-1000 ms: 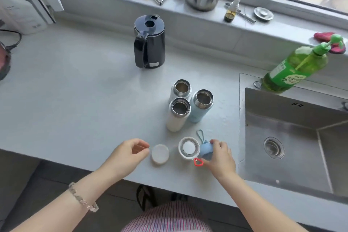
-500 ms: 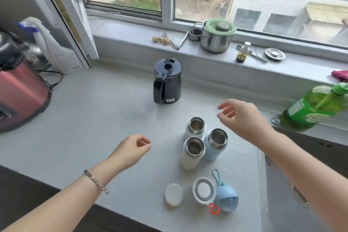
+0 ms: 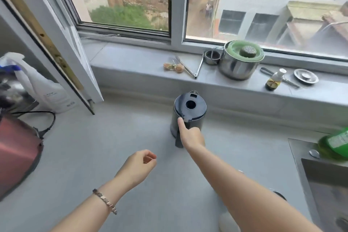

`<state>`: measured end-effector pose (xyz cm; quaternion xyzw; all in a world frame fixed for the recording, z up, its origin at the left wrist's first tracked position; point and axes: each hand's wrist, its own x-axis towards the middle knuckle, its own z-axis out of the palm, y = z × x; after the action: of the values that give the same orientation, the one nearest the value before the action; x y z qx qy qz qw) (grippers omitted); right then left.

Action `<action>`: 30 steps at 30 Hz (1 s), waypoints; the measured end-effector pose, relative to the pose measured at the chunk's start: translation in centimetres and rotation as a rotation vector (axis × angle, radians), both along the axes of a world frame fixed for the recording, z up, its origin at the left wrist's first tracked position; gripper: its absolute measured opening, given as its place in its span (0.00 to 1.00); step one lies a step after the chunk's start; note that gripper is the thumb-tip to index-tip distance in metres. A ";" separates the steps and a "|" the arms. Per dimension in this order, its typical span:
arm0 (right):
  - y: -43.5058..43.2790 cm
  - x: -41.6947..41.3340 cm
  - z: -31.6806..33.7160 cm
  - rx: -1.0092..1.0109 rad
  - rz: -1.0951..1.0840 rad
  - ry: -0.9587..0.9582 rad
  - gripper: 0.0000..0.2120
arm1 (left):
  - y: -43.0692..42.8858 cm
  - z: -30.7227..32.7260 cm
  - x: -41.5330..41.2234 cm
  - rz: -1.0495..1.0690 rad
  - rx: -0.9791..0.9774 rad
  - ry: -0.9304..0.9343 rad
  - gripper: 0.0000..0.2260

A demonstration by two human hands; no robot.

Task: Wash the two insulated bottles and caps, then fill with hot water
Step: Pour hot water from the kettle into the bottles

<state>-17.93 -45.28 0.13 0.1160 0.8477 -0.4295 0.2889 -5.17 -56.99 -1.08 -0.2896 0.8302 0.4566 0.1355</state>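
A dark blue electric kettle (image 3: pixel 190 105) stands on the grey counter (image 3: pixel 113 137) below the window sill. My right hand (image 3: pixel 190 135) grips its handle, thumb laid on top by the lid. My left hand (image 3: pixel 137 167) hovers over the counter with loosely curled fingers and holds nothing. My right forearm hides the insulated bottles almost entirely; only a dark sliver of one bottle rim (image 3: pixel 279 195) shows beside it. Part of a white cap (image 3: pixel 227 222) peeks out at the bottom edge.
The steel sink (image 3: pixel 320 184) lies at the right, with a green soap bottle (image 3: pixel 335 143) on its corner. A red cooker (image 3: pixel 17 152) and a spray bottle (image 3: pixel 43 86) stand at the left. A steel pot (image 3: pixel 239 62) and small items sit on the sill.
My right hand left the caps, crossed over the bottles and took hold of the kettle handle. The view tilted upward. My left hand lifted slightly from the counter.
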 end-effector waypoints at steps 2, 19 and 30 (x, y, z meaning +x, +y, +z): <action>-0.8 -0.1 -0.9 0.005 -0.055 0.027 0.24 | -0.8 -1.0 -0.9 -0.011 0.034 -0.001 0.04; 11.3 -6.7 -1.0 -0.132 0.045 -0.021 0.13 | 4.3 -2.1 -5.3 -0.130 0.146 0.065 0.04; 16.1 -8.5 -2.0 -0.331 -0.208 0.225 0.18 | 8.3 -1.4 -4.4 -0.085 0.139 0.090 0.06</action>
<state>-26.48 -29.22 -1.88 0.1052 0.7761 -0.6004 0.1616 -9.56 -48.71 -2.53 -0.2234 0.8132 0.5196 0.1370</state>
